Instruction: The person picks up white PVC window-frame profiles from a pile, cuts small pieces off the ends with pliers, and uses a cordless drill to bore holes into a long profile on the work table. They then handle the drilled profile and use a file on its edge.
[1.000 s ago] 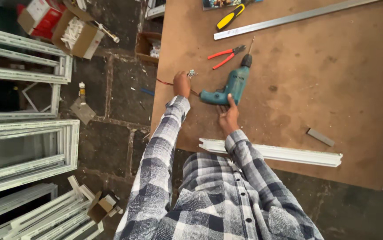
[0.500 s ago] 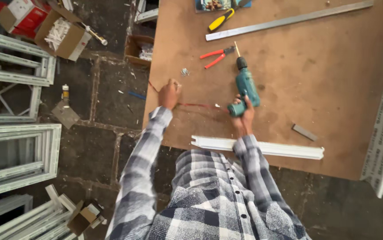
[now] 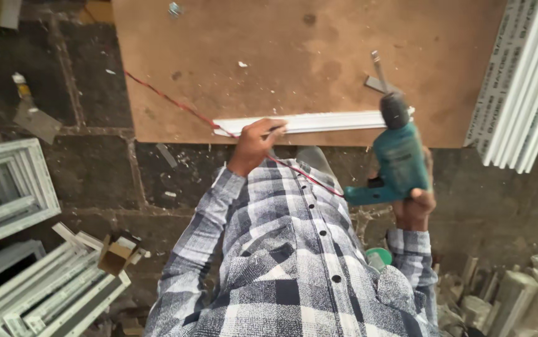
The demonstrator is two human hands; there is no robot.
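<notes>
We see the right hand (image 3: 413, 211) closed round the grip of a teal drill (image 3: 395, 153), held up off the table (image 3: 294, 68) with its bit pointing away over the table's near edge. A red cord (image 3: 175, 105) runs from the drill across the checked shirt and over the table to the left. The left hand (image 3: 253, 143) rests on the near end of a white strip (image 3: 319, 122), fingers curled on it, at the table's near edge. White profiles (image 3: 524, 81) lie stacked at the right.
</notes>
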